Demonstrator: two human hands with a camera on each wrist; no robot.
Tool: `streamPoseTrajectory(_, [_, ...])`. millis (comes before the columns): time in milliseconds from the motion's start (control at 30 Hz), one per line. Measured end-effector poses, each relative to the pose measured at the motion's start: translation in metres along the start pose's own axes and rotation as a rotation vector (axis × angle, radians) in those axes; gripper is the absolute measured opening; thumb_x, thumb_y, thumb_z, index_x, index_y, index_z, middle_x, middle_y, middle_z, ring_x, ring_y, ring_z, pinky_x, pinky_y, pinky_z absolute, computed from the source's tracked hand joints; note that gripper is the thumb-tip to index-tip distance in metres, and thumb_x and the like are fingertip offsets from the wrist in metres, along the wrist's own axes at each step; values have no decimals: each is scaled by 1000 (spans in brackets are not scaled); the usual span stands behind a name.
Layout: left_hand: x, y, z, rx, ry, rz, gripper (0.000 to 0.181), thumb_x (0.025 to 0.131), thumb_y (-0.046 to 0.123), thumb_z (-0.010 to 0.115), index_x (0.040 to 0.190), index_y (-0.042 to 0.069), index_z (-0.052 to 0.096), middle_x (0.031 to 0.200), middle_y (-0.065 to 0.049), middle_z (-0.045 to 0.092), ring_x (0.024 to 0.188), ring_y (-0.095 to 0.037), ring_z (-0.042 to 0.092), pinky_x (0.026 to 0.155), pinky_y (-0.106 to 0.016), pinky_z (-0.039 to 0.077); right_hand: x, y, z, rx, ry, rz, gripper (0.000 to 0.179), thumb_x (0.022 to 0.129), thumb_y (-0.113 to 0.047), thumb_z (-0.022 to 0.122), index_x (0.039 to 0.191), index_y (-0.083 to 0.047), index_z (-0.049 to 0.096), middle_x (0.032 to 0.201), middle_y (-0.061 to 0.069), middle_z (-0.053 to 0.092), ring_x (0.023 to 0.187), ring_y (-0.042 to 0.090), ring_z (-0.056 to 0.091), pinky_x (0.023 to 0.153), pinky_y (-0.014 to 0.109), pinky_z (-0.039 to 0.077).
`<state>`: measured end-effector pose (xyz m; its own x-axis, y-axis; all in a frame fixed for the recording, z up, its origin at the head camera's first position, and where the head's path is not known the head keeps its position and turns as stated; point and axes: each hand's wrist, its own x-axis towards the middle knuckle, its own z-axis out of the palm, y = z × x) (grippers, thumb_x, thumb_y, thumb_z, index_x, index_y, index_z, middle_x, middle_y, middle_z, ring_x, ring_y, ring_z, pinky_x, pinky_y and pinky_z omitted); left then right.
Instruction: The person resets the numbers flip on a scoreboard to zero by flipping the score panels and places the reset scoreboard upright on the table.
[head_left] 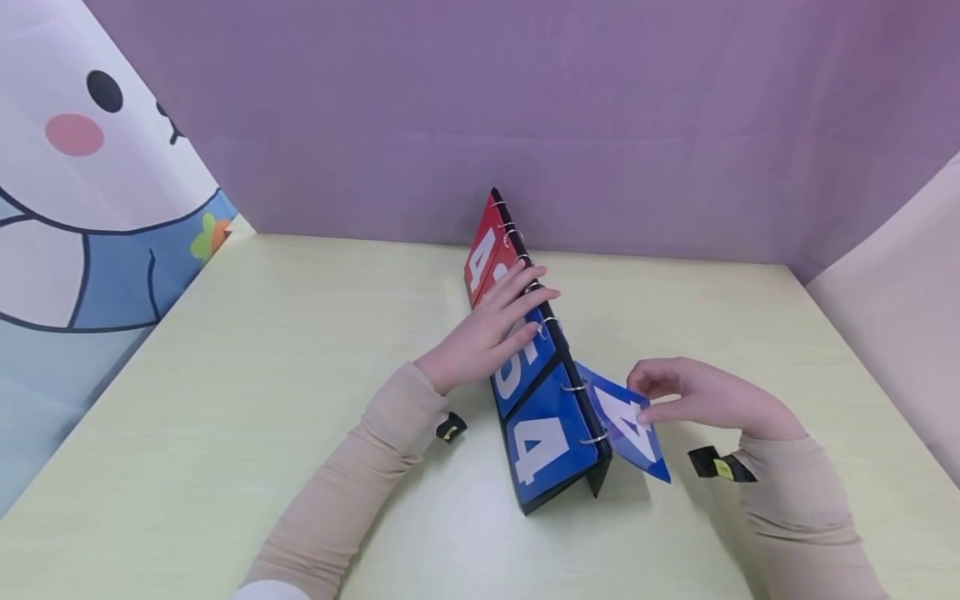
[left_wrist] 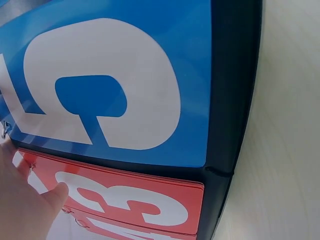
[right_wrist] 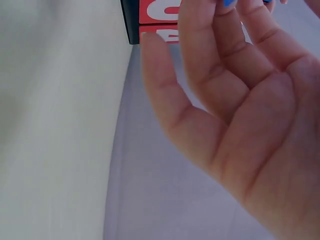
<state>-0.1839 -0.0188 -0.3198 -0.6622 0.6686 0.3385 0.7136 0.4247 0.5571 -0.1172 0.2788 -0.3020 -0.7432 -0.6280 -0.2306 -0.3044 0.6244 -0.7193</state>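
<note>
A tent-shaped flip scoreboard with a black frame stands on the table, red number cards at its far end and blue ones at the near end. The left hand rests on its middle, straight fingers reaching over the ringed top edge. In the left wrist view that hand lies by the red cards, beside a blue card. On the right side, the right hand pinches a blue card with a white 4, lifted away from the board on its rings. A blue card with a 4 faces left.
The pale wooden table reaches back to a purple cloth wall. A cartoon-printed sheet hangs at the left, and a pale panel stands at the right. Small black straps show by both sleeves.
</note>
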Motion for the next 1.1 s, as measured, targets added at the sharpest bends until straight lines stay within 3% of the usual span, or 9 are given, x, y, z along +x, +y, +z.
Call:
streamPoseTrajectory(200, [0,0,0,2,-1,0,48,98,28,47,144,18,38,157,-4,17,148,-17,-2,113,-50,27,-3,-2,-3,-8,90,44,19,86,-21,69,96,-9,59,90,-2,64,87,10,61,82,24,52])
streamPoseTrajectory(433, [-2,2,-1,3,-9,-7,48,98,29,47,145,18,37,158,-3,17,148,-17,-2,112,-49,30,-5,-2,-4,17,142,76,20,83,-18,72,87,-6,57,79,-1,65,74,10,61,67,22,49])
streamPoseTrajectory(633, [-2,3,-2,-2,-9,-9,48,98,29,47,145,18,37,158,-3,17,148,-17,-2,111,-49,31,-6,-3,-4,47,125,112,23,83,-19,72,84,-5,53,78,1,63,73,11,60,61,24,43])
streamPoseTrajectory(900, [-2,3,-1,-3,-5,-8,48,99,28,47,144,19,38,158,-3,17,148,-16,-2,112,-50,29,-10,-4,-7,50,108,103,20,88,-18,67,85,-5,51,89,6,65,81,13,61,68,24,46])
streamPoseTrajectory(1100, [-2,2,0,-4,-3,-7,47,99,28,47,144,18,38,158,-3,17,148,-16,-3,112,-50,28,-14,-6,-10,43,179,132,19,89,-16,65,95,-5,51,87,6,65,79,12,61,67,23,49])
